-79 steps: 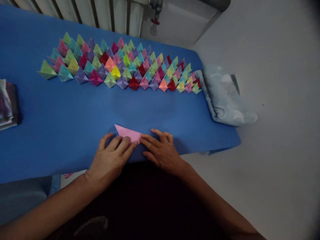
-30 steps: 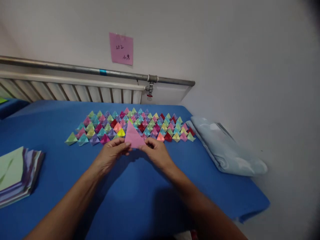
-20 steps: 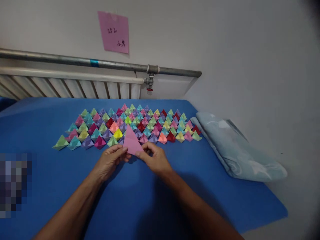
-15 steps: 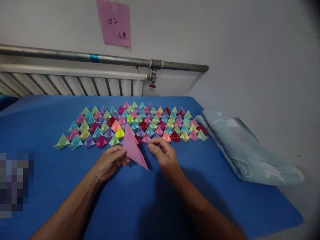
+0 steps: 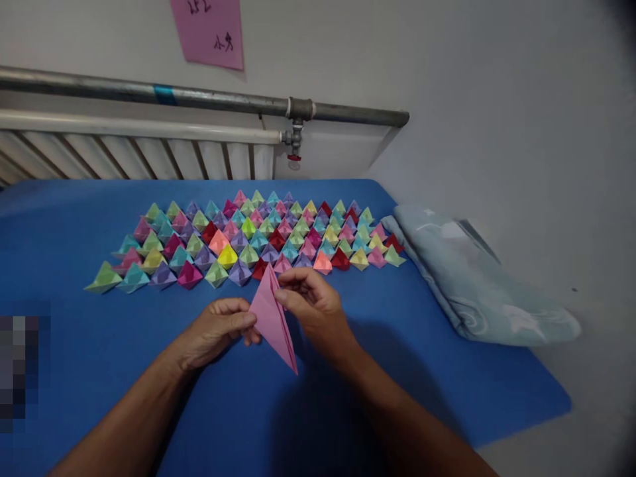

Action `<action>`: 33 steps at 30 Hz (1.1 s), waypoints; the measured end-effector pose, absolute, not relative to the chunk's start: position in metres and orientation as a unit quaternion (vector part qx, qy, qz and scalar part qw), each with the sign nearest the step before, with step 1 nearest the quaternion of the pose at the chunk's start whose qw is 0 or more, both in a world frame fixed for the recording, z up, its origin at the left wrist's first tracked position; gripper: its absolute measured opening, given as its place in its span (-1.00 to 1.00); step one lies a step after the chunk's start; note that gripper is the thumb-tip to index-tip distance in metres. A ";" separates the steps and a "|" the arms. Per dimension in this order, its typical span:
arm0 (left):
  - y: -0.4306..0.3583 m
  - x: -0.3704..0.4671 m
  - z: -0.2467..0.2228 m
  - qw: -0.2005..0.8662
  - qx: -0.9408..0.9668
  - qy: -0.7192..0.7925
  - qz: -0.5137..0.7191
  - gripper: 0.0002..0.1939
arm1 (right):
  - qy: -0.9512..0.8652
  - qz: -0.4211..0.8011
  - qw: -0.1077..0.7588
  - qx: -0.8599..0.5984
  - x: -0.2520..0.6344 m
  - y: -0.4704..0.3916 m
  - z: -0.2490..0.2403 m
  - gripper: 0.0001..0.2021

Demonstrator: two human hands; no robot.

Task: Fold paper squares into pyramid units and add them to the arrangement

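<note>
A folded pink origami paper (image 5: pixel 274 321), triangular and layered, is held up above the blue surface. My left hand (image 5: pixel 216 331) pinches its left corner between thumb and fingers. On the other side, my right hand (image 5: pixel 315 308) has its thumb and fingertips closed at the upper right edge, where the layers part slightly. Just beyond the hands stand rows of small folded paper boats in many colours, among them a yellow boat (image 5: pixel 227 256) and a magenta boat (image 5: pixel 189 274).
The blue surface (image 5: pixel 99 371) runs up to a white radiator (image 5: pixel 183 159) and a metal pipe (image 5: pixel 223 101). A folded pale blue cloth (image 5: pixel 477 285) lies at the right by the wall. A pink note (image 5: pixel 211 36) hangs above the pipe.
My right hand has closed on the upper right edge of the pink paper, which it was apart from before. The paper sits a little lower and to the right, and the view has shifted.
</note>
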State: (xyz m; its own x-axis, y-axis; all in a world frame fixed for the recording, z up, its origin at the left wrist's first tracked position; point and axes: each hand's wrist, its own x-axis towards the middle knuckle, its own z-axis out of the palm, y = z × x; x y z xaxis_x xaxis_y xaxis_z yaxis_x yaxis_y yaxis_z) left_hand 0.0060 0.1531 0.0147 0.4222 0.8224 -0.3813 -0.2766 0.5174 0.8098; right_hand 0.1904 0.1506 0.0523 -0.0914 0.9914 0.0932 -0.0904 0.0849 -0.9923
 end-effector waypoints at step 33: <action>0.150 0.003 0.017 0.789 0.314 0.421 0.318 -0.65 | -0.508 0.624 0.393 -0.444 0.190 0.166 0.012 -0.83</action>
